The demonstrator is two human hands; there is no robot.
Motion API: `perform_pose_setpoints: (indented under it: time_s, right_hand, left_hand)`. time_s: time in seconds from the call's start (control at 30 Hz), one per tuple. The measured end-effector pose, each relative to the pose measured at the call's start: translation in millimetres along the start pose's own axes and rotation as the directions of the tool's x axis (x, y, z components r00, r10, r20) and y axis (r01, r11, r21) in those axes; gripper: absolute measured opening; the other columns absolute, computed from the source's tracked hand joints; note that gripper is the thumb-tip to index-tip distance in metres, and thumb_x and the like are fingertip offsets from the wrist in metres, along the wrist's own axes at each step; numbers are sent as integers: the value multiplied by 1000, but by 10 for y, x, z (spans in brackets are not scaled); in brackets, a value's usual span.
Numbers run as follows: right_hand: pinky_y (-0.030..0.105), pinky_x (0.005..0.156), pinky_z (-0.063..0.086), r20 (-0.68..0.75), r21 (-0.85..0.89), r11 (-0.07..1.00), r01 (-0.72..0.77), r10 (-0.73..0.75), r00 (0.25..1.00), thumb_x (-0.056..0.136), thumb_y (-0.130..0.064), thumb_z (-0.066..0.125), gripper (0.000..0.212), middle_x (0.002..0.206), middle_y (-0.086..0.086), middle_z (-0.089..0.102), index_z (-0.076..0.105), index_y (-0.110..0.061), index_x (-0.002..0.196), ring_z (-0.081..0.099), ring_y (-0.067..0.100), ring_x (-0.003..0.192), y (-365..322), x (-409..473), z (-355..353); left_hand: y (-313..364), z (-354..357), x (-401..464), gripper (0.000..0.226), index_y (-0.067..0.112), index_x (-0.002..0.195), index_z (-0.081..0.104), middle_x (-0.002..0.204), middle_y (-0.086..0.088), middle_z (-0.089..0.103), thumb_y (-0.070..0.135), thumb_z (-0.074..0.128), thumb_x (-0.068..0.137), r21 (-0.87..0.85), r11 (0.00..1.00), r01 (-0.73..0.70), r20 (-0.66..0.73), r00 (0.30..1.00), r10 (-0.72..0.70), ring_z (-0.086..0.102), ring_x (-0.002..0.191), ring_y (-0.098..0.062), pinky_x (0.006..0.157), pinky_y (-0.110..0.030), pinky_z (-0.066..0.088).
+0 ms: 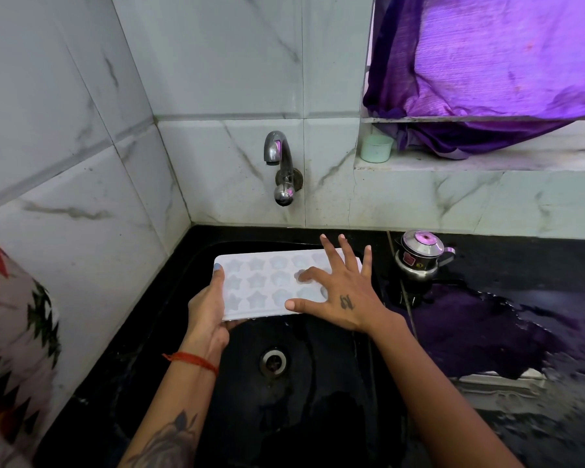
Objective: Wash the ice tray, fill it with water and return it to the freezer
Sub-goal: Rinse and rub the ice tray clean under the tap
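Observation:
A white ice tray (260,282) with star and shell shaped cells is held level over the far part of the black sink (318,400). My left hand (208,309) grips its left end, thumb on top and fingers underneath. My right hand (341,288) lies spread over the tray's right half; its index finger bends into a cell, the other fingers are straight. The chrome tap (279,157) on the tiled wall sits above the tray, and no water runs from it.
The sink drain (273,361) lies below the tray. A small steel kettle (419,255) stands on the wet black counter at the right. A pale green cup (376,148) and purple cloth (487,62) occupy the window ledge. Patterned fabric (11,325) hangs at the left.

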State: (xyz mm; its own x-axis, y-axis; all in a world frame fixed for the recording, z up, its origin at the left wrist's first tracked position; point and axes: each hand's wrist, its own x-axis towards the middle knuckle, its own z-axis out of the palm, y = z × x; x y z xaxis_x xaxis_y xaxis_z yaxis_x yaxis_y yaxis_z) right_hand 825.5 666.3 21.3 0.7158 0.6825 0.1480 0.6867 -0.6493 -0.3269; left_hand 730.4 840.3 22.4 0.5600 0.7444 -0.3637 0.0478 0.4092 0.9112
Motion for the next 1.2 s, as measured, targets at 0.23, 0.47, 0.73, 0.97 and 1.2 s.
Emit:
perform_pose_setpoints:
  time_s: [0.23,0.47,0.73,0.97,1.2]
  right_hand:
    - [58,106,-25,5,47,999,14,-14,1000,57,-92,25,76,160,-1,-8,55,-50,113,-25,22,143,16,17,-8]
    - [59,105,-26,-4,-14,1000,7,-7,1000,58,-93,27,74,160,1,-6,56,-44,105,-24,25,143,20,12,-16]
    - [59,105,-26,0,-40,999,-10,10,1000,60,-90,23,78,160,1,-9,54,-46,116,-25,25,143,19,5,-11]
    - [58,105,-27,15,23,1000,6,-7,1000,59,-91,24,76,160,-1,-10,52,-53,118,-26,23,143,27,23,4]
    - [59,106,-25,2,30,999,18,-18,1000,60,-91,25,72,160,-1,-8,55,-50,111,-24,24,143,25,15,15]
  left_hand:
    - [8,4,2,31,14,84,61,82,-5,68,44,55,93,-1,1000,-2,-4,1000,2,66,71,-22,54,-33,50]
    - [1,3,10,31,14,85,62,83,-6,68,44,55,93,-1,1000,4,-6,1000,-4,66,72,-23,56,-34,51]
    - [-20,-5,27,31,14,88,63,86,-6,69,45,56,92,-2,1000,9,4,1000,-9,67,74,-23,56,-34,51]
    - [-18,-7,28,32,14,88,63,85,-6,69,45,56,92,-9,1000,9,0,1000,-9,67,74,-23,57,-35,52]
    - [-20,-13,28,32,14,87,63,87,-7,69,45,57,91,-7,1000,20,-5,1000,-20,67,77,-24,62,-37,54]
